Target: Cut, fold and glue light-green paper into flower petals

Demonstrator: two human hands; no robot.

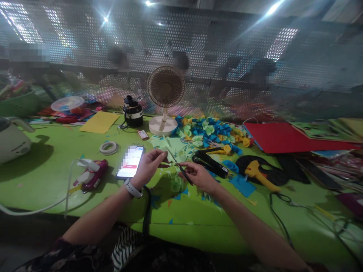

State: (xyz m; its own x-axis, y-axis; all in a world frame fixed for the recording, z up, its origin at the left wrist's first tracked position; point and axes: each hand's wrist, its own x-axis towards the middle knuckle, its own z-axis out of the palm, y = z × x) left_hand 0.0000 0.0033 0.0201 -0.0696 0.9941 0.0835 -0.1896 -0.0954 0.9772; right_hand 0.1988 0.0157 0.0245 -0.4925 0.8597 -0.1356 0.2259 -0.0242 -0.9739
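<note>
My right hand (197, 175) is closed around dark-handled scissors (185, 174), their blades pointing up and away to the left. My left hand (150, 164), with a watch on its wrist, pinches a narrow piece of pale green paper (169, 148) at the blades. Whether the blades are open is too blurred to tell. Beyond both hands lie pale green paper sheets and scraps (180, 146). A black stapler (210, 164) rests to the right of my right hand, and a lit phone (131, 162) lies beside my left hand.
Behind the scraps stand a fan (166, 87) and a heap of blue, green and yellow paper flowers (208, 130). A yellow glue gun (261, 175) lies to the right. Left are a tape roll (108, 148), a power strip (95, 176) with cables and a white kettle (13, 139).
</note>
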